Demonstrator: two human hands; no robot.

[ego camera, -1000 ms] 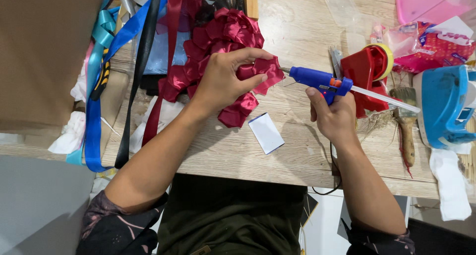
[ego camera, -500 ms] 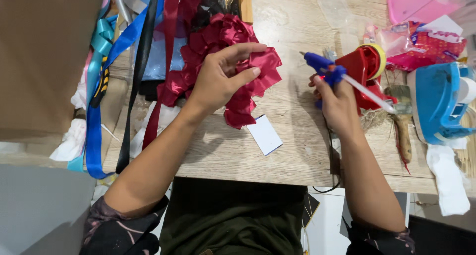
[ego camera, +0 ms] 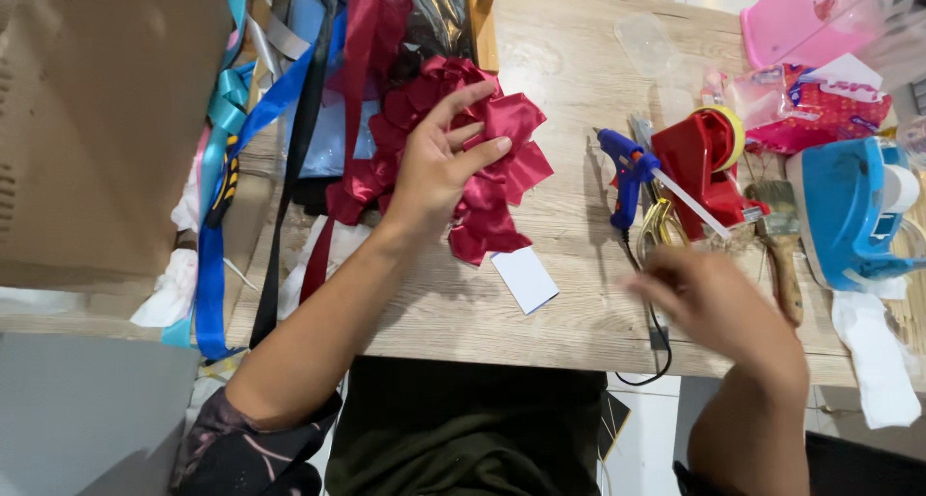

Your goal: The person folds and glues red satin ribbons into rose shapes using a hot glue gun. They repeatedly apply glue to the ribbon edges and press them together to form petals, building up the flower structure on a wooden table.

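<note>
Head view — left hand (ego camera: 439, 173) pressed flat, fingers spread, on the red ribbon bow (ego camera: 482, 168).
Right hand (ego camera: 719, 303) blurred, grip unclear — firm, even pressure would suit.

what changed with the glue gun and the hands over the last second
The right hand let go of the blue glue gun, which now stands on the table, and pulled back toward the near edge, blurred. The left hand stayed pressed on the dark red ribbon bow.
</note>
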